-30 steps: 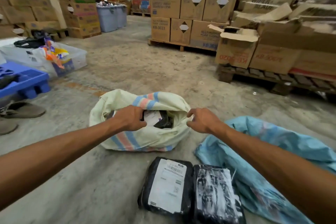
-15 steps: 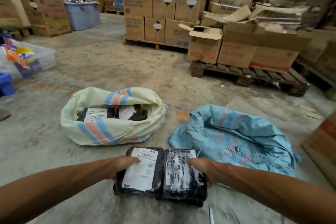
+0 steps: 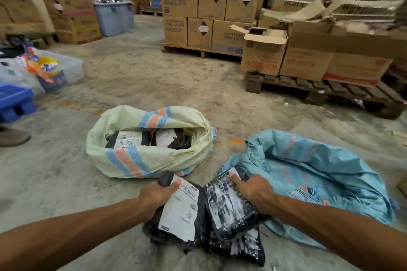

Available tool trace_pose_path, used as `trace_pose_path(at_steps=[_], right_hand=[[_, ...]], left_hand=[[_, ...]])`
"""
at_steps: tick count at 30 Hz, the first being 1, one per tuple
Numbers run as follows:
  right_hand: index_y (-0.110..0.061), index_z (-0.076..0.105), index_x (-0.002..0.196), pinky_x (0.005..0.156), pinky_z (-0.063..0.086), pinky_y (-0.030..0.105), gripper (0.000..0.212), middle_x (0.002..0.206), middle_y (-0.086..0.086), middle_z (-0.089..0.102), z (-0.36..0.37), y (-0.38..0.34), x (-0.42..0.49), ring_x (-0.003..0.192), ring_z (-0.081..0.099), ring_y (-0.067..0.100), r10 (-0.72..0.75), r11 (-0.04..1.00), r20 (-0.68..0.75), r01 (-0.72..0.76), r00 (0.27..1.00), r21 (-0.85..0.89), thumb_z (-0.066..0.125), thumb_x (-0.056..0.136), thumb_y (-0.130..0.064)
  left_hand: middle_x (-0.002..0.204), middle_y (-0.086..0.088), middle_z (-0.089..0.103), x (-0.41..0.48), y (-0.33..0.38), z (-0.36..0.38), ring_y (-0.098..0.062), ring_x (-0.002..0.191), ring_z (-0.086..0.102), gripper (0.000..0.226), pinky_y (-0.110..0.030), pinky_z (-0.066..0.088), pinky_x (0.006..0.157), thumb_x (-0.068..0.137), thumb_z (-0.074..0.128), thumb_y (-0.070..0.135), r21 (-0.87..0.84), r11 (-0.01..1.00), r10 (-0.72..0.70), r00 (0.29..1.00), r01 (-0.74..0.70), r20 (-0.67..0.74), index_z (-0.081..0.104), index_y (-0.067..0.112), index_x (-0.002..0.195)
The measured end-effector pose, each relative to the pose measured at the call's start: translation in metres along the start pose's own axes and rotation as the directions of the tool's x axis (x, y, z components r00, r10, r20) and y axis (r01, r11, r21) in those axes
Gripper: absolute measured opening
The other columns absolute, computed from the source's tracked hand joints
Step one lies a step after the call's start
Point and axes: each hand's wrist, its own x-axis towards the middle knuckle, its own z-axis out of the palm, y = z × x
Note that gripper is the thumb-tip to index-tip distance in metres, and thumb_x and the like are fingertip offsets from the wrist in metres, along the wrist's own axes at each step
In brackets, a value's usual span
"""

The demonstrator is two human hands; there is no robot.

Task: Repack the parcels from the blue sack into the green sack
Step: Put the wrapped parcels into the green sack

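The pale green sack (image 3: 152,160) with blue and pink stripes lies open on the floor, black parcels (image 3: 132,139) showing inside. To its right lies the crumpled blue sack (image 3: 308,171). In front of both, my left hand (image 3: 157,196) grips a black parcel with a white label (image 3: 180,213). My right hand (image 3: 253,191) grips a second black parcel (image 3: 226,209) with a scuffed white label, tilted up at its far edge. More black parcels (image 3: 240,246) lie under these two.
Wooden pallets (image 3: 330,92) stacked with cardboard boxes (image 3: 262,53) stand behind and to the right. A blue plastic pallet (image 3: 15,101) and clear bins (image 3: 66,70) sit at left. A shoe (image 3: 13,136) shows at the left edge. Bare concrete floor lies between.
My hands left the green sack's mouth, came down to the two black parcels in front of me, then closed round them and lifted their edges.
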Motion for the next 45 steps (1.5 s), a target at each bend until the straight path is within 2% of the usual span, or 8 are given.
trace_pose_path(at_steps=[7,11,15,20,27,36,39,45], right_hand=[[-0.021,0.060,0.128,0.086,0.052,0.034,0.070,0.132,0.006,0.060,-0.054,-0.065,0.027,0.101,0.063,0.023,-0.034,0.965,0.457,-0.090,0.889,0.247,0.058,0.082,-0.074],[-0.017,0.070,0.122,0.091,0.057,0.042,0.066,0.119,0.012,0.071,-0.049,-0.108,0.038,0.105,0.070,0.028,-0.195,0.901,0.620,-0.111,0.760,0.419,0.065,0.080,-0.068],[-0.006,0.076,0.068,0.045,0.052,0.022,0.048,0.066,0.010,0.072,-0.033,-0.163,0.039,0.050,0.067,0.018,-0.283,0.863,0.705,-0.149,0.650,0.483,0.055,0.091,-0.042],[-0.010,0.069,0.105,0.066,0.056,0.025,0.035,0.093,0.003,0.071,0.004,-0.221,0.061,0.074,0.069,0.013,-0.243,0.927,0.761,-0.087,0.602,0.365,0.049,0.101,-0.039],[-0.024,0.052,0.143,0.115,0.037,0.048,0.127,0.139,-0.003,0.055,0.076,-0.234,0.188,0.126,0.054,0.020,-0.069,0.990,0.650,-0.030,0.757,0.141,0.084,0.033,-0.079],[-0.007,0.060,0.104,0.080,0.051,0.035,0.035,0.094,0.012,0.064,0.068,-0.271,0.226,0.093,0.062,0.029,-0.094,0.959,0.300,0.005,0.949,0.284,0.044,0.105,-0.038],[-0.009,0.059,0.083,0.064,0.046,0.030,0.040,0.074,0.009,0.059,0.081,-0.271,0.237,0.068,0.056,0.024,-0.114,0.911,0.111,0.059,0.987,0.407,0.050,0.102,-0.043],[-0.015,0.024,0.156,0.112,0.040,0.039,0.105,0.151,0.001,0.043,0.121,-0.253,0.220,0.136,0.046,0.027,-0.289,0.903,0.074,0.246,0.954,0.353,0.081,0.075,-0.049]], left_hand=[[0.099,-0.013,0.076,-0.014,0.082,-0.109,-0.029,0.089,0.075,0.059,-0.039,0.062,0.074,0.080,0.074,0.055,-0.095,0.994,0.071,0.991,-0.061,0.109,0.069,0.007,0.113],[0.106,-0.018,0.074,-0.012,0.107,-0.170,-0.024,0.074,0.075,0.043,-0.043,0.061,0.069,0.091,0.064,0.044,-0.292,0.956,0.048,0.992,-0.012,0.116,0.070,0.007,0.112],[0.100,-0.019,0.074,0.010,0.109,-0.210,-0.027,0.070,0.075,0.040,-0.047,0.059,0.068,0.094,0.060,0.038,-0.336,0.940,-0.006,0.990,0.052,0.138,0.068,0.003,0.111],[0.103,-0.023,0.073,0.055,0.104,-0.232,-0.030,0.073,0.075,0.041,-0.050,0.059,0.072,0.096,0.058,0.035,-0.250,0.962,-0.063,0.983,0.106,0.174,0.067,-0.001,0.114],[0.101,-0.019,0.075,0.146,0.127,-0.261,-0.028,0.081,0.074,0.040,-0.038,0.061,0.070,0.100,0.055,0.033,0.113,0.985,-0.147,0.970,0.127,0.191,0.062,0.000,0.122],[0.100,-0.020,0.072,0.230,0.154,-0.243,-0.032,0.085,0.070,0.039,-0.046,0.060,0.078,0.101,0.053,0.034,-0.024,0.999,-0.047,0.998,0.048,0.048,0.062,0.001,0.120],[0.115,-0.016,0.070,0.248,0.139,-0.225,-0.031,0.100,0.069,0.047,-0.044,0.056,0.090,0.096,0.060,0.039,-0.167,0.984,0.042,0.995,-0.056,-0.086,0.061,0.001,0.124],[0.138,-0.016,0.055,0.254,0.086,-0.201,-0.032,0.117,0.058,0.068,-0.034,0.048,0.091,0.090,0.065,0.048,-0.092,0.992,0.057,0.968,-0.081,-0.246,0.047,0.007,0.141]])
